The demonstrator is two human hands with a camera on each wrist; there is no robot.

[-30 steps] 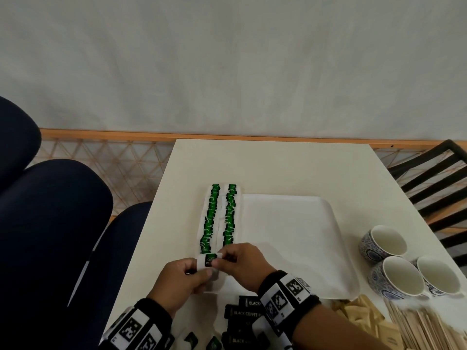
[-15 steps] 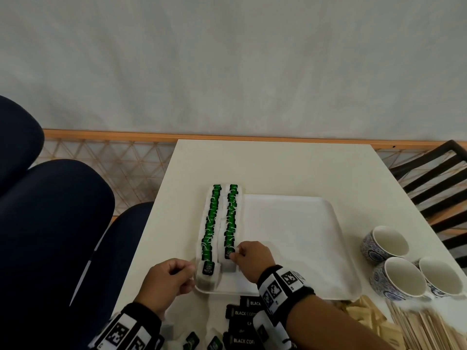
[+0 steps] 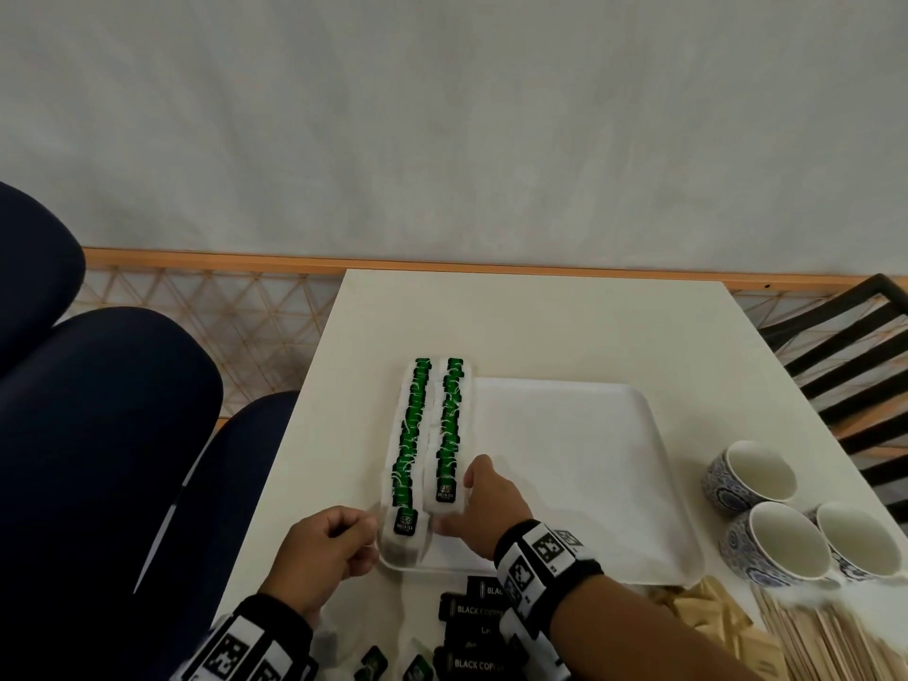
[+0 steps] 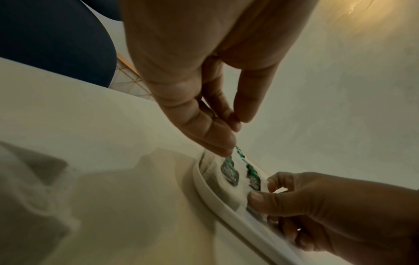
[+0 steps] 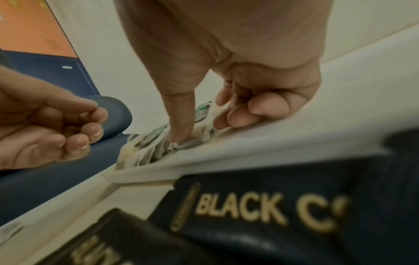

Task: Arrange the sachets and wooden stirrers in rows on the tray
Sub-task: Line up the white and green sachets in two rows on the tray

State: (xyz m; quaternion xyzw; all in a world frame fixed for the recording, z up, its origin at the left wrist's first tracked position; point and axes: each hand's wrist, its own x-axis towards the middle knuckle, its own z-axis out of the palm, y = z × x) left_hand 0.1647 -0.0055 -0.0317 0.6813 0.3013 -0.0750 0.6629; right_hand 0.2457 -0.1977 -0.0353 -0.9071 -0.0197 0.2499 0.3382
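A white tray (image 3: 565, 459) lies on the table, with two rows of green tea sachets along its left side: the left row (image 3: 408, 435) and the right row (image 3: 449, 420). My left hand (image 3: 371, 528) sits at the tray's front-left corner with its fingers curled and nothing in it; the thumb tip touches the white edge of the left row's front sachet (image 4: 230, 173). My right hand (image 3: 464, 503) pinches the right row's front sachet (image 3: 446, 491) between thumb and curled fingers, as the right wrist view (image 5: 201, 125) shows. The wooden stirrers (image 3: 825, 636) lie in a heap at the front right.
Black coffee sachets (image 3: 471, 611) and loose green tea sachets (image 3: 417, 668) lie in front of the tray. Brown sachets (image 3: 712, 607) lie beside the stirrers. Three blue-patterned cups (image 3: 751, 474) stand to the right. Dark blue seats (image 3: 98, 435) stand left, a black chair (image 3: 845, 366) right.
The sachet that both hands held over the tray's front now lies at the front of the left row. My right hand moved to the right row's front sachet; my left hand let go.
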